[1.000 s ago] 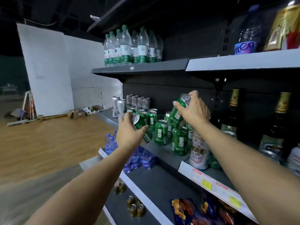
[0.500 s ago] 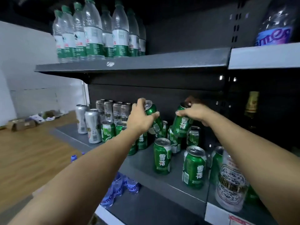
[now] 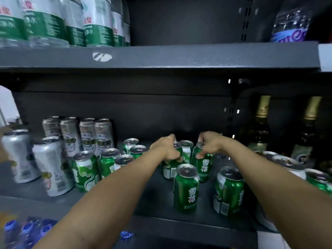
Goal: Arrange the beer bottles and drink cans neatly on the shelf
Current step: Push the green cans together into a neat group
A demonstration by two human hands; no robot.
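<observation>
Two bare arms reaching from the near edge into a dark metal shelf [image 3: 158, 209]. Left hand [image 3: 167, 150] curled round a green can [image 3: 170, 168] far back on the shelf, fingers wrapped over its upper side, can standing upright or close to it. Right hand [image 3: 209, 145] gripping a second green can [image 3: 202, 165] just to the right, thumb on the near face, fingers over the top rim; the two held cans almost touching. Another can top [image 3: 186, 144] showing between and behind the hands. Nearer, two more green cans standing free: one [image 3: 186, 189] in the middle, one [image 3: 229, 193] to its right, apart from each other. To the left, a loose cluster of green cans [image 3: 106, 162], and further left a group of taller silver cans [image 3: 79, 135], some in a row against the back wall, two nearer and blurred. At the far right, two dark beer bottles [image 3: 261, 126] with gold foil necks, and can tops [image 3: 287, 162] in front of them. On the shelf above [image 3: 179, 56], water bottles [image 3: 71, 20] with green labels at left.
</observation>
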